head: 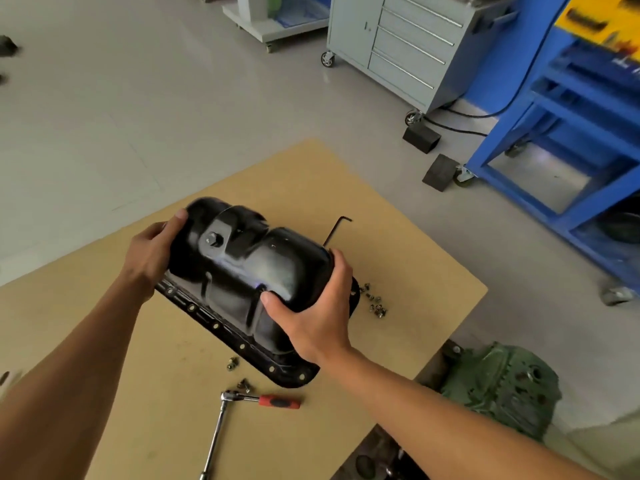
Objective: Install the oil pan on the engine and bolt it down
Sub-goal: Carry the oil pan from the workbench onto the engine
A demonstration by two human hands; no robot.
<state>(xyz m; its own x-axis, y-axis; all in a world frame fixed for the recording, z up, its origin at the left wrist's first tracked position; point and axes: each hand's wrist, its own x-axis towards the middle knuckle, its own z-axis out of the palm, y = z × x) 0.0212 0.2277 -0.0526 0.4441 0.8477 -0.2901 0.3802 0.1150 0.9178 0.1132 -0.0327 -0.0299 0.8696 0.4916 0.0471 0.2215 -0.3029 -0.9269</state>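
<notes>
Both hands are on the glossy black stamped-metal oil pan, domed sump side up and its bolt-hole flange facing down, over the flat tan board. The left hand clasps the far left end, thumb on top of the dome and fingers curled round the end. The right hand clamps the opposite end, thumb pressed onto the near face and fingers wrapped over the right edge. The pan sits at a slant across the board; whether its flange touches the surface or is held just above it, I cannot tell.

Just beside the pan's right end lies a scatter of small metal bolts, and two more loose bolts sit near its front flange. In front of the pan rests a chrome ratchet with a red and black handle, fitted to a long extension bar. A thin black L-shaped hex key lies behind the pan. Off the board's right corner sits a green cast engine block. Further back stand a blue steel frame trolley and a grey drawer cabinet on castors.
</notes>
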